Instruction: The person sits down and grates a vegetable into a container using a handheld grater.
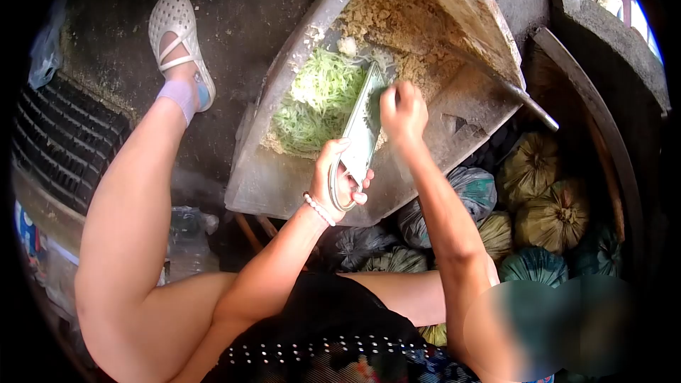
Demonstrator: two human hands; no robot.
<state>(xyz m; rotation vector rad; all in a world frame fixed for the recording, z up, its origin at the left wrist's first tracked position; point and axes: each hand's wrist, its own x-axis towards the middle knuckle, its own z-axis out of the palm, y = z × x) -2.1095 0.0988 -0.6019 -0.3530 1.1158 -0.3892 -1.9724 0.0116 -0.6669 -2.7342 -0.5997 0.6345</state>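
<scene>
Grater (364,122) in wrapped left hand (332,176), right hand (404,112) curled, hold unclear, some room before trough wall (472,103)

one grater (363,129), one heap of shreds (319,92)

one left hand (335,177) and one right hand (406,115) were in view, along with one trough (273,186), one beaded bracelet (319,211), one shoe (172,20), one sock (181,99) and at least six tied bags (552,216)
</scene>
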